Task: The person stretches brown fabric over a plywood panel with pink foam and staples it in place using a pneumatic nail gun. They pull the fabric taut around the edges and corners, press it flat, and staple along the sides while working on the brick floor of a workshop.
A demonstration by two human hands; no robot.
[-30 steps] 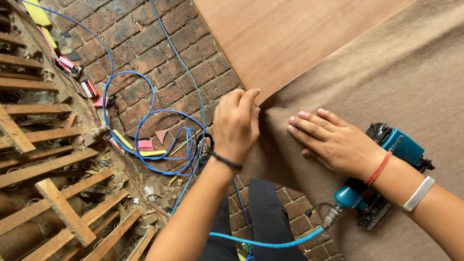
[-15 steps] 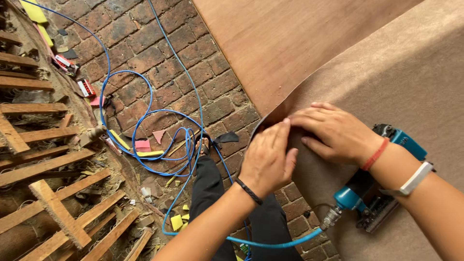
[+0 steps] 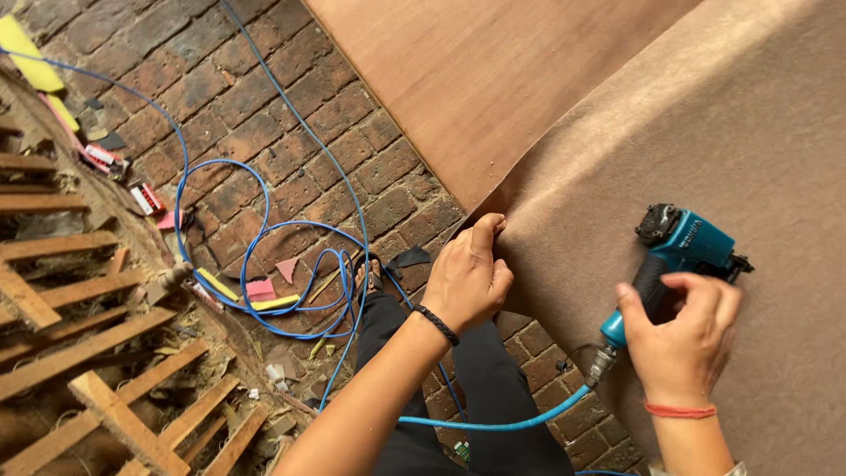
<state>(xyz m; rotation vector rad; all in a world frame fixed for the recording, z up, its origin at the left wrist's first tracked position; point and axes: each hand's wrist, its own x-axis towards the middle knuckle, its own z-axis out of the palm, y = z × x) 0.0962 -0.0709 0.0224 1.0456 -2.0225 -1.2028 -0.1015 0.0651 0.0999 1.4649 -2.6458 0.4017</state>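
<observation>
A tan felt-like fabric sheet (image 3: 705, 115) lies over a plywood board (image 3: 493, 79). My left hand (image 3: 471, 278) grips the fabric's edge at the corner of the board, thumb on top. My right hand (image 3: 683, 330) closes around the black handle of a teal pneumatic staple gun (image 3: 679, 242) resting on the fabric. A blue air hose (image 3: 493, 425) runs from the gun's base down across my legs.
The blue hose (image 3: 220, 238) loops over the brick floor (image 3: 291, 132). Wooden slat frames (image 3: 79, 353) lie at left. Yellow strips, small boxes and pink scraps litter the bricks nearby. My dark trousers (image 3: 476, 388) show below.
My right hand left the fabric and took the staple gun's handle. My left hand moved back to the fabric's edge at the board corner.
</observation>
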